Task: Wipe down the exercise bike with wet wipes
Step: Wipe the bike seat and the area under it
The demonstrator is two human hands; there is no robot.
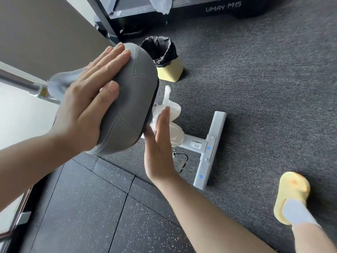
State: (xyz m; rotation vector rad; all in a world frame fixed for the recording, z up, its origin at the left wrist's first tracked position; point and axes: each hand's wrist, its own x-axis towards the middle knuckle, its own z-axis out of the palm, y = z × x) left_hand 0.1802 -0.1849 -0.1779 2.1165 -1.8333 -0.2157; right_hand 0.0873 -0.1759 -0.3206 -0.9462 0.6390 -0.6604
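The exercise bike's grey padded saddle [135, 99] fills the middle left of the view. My left hand [91, 99] lies flat on top of it, fingers spread, holding nothing. My right hand [160, 141] presses a crumpled white wet wipe [156, 114] against the saddle's right rear edge; part of the wipe is hidden behind my fingers and the saddle. Below the saddle, the bike's white rear stabiliser bar [209, 150] rests on the grey carpet.
A yellow bin with a black liner [164, 57] stands just beyond the saddle. A black treadmill [200, 10] runs along the back. My foot in a yellow slipper [291, 196] is at lower right. Black rubber floor tiles [91, 207] lie at lower left.
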